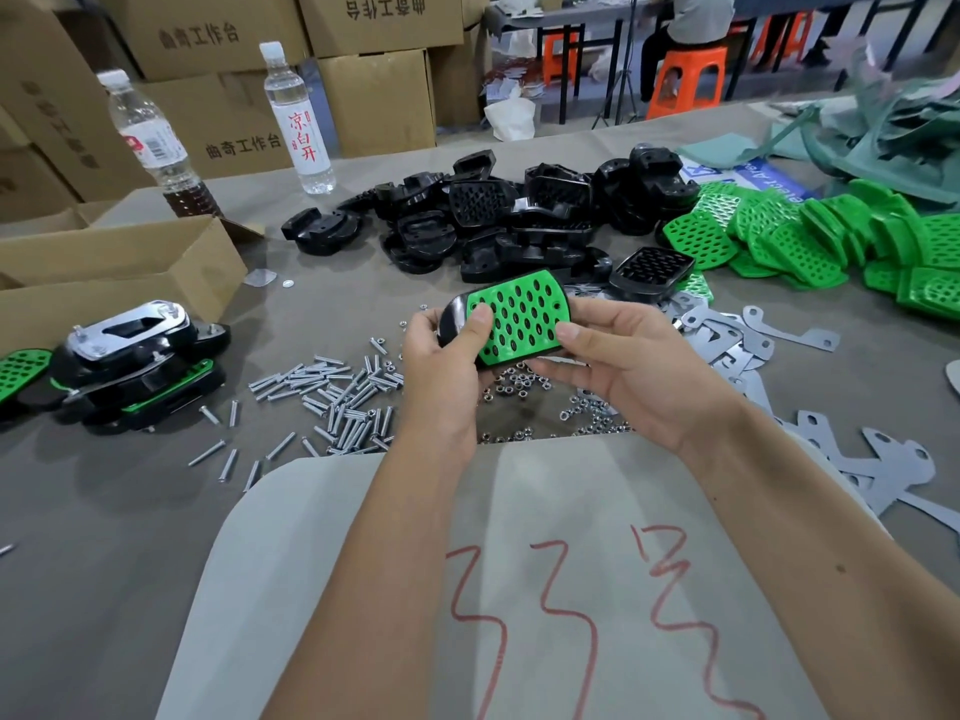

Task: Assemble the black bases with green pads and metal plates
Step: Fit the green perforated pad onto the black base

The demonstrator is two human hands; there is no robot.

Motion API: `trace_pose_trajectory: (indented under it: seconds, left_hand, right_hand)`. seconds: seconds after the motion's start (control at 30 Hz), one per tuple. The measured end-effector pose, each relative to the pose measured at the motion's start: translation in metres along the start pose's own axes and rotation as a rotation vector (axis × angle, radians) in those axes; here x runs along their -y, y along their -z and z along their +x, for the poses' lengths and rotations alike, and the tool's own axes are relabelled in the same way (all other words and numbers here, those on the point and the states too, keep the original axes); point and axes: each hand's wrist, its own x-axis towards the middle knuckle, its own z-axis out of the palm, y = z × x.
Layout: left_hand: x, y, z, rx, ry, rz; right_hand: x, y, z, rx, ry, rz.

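Currently a green pad (519, 318) sits face-up on a black base (453, 319), held above the table (104, 511) over the loose nuts (519, 387). Left hand (441, 366) grips the left end, thumb pressing on the pad's edge; right hand (618, 371) holds the right end, thumb on the pad, fingers curled beneath.

Risk 1: pad likely not fully seated; uneven thumb pressure could leave one end lifted, and the screw holes would then misalign. Cannot tell from this view whether the studs are engaged.

Risk 2: grip is at the ends only; a slip drops the piece into the screws (332, 397) and scatters them.

Supply nearby: metal plates (737, 335) to the right, black bases pile (498, 215) behind, green pads pile (810, 236) further right. Finished units (135, 356) stacked left.
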Motion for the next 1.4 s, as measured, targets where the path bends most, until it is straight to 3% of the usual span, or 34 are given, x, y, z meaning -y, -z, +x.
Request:
trace_pose_trajectory:
  seconds: [0.17, 0.57, 0.9, 1.27, 1.4]
  left_hand:
    - [-0.005, 0.001, -0.006, 0.118, 0.004, 0.011]
    - [-0.011, 0.008, -0.005, 0.304, 0.147, -0.15]
    - [-0.01, 0.011, -0.001, 0.241, 0.046, 0.089]
    - [-0.024, 0.018, -0.003, 0.424, 0.098, 0.0]
    - [-0.021, 0.022, 0.001, 0.339, 0.11, 0.097]
  right_hand:
    - [-0.004, 0.0, 0.001, -0.099, 0.068, -0.082]
    - [-0.006, -0.002, -0.001, -0.014, 0.118, 0.035]
    - [-0.001, 0.0, -0.001, -0.009, -0.008, -0.059]
    - [0.0, 0.005, -0.001, 0.01, -0.002, 0.047]
    - [-0.003, 0.008, 0.002, -0.016, -0.035, -0.027]
